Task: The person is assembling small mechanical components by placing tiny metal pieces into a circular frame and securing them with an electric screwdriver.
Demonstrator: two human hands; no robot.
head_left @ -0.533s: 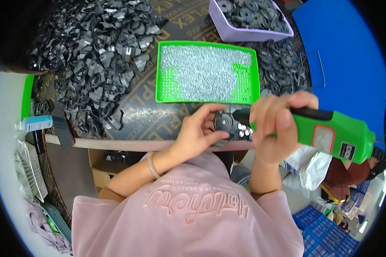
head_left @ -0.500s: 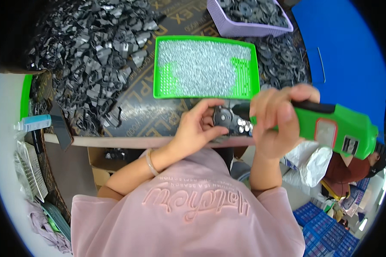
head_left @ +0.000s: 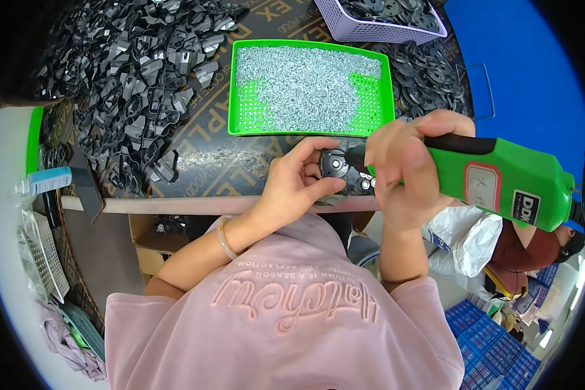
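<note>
My left hand (head_left: 297,179) curls its thumb and fingers around a round black plastic part (head_left: 335,164) near the table's front edge. A green electric screwdriver (head_left: 494,175) with a black grip lies across my right hand (head_left: 413,166), whose fingers wrap around its front end. The tool points left, its dark nose close to the part; whether the bit touches is hidden. Small shiny silver round pieces (head_left: 366,182) show between my hands, partly covered by my right fingers. Just beyond, a green tray (head_left: 240,123) holds a heap of small silver screws (head_left: 305,84).
A large pile of black angular plastic pieces (head_left: 133,91) covers the table's left side. At the back right stand a purple basket (head_left: 364,31) of black discs and a loose heap of discs (head_left: 429,78). A blue bottle (head_left: 49,180) is at the left edge.
The whole view has shifted slightly, so tray and table sit a little higher. Both hands keep their holds, and the screwdriver stays at the black part with little visible difference.
</note>
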